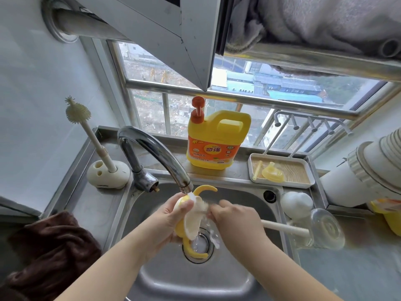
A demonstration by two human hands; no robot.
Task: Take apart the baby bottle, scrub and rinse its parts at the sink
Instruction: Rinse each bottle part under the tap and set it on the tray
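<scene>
step, scrubbing: your left hand (167,216) grips the yellow handled collar (184,224) under the tap (160,157); your right hand (236,218) grips the brush (284,227) working inside it; next, rinse and set it aside.

Left hand (171,216) grips yellow handled collar (191,222); right hand (236,218) scrubs with brush (284,227).

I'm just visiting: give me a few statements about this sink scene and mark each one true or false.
1. The left hand holds the yellow handled bottle collar under the chrome tap. True.
2. The right hand is empty. False: its grip is round a cream brush handle.
3. The yellow detergent jug stands behind the steel sink. True.
4. The small tray is empty. False: it holds a yellow bottle part and a straw.
</scene>
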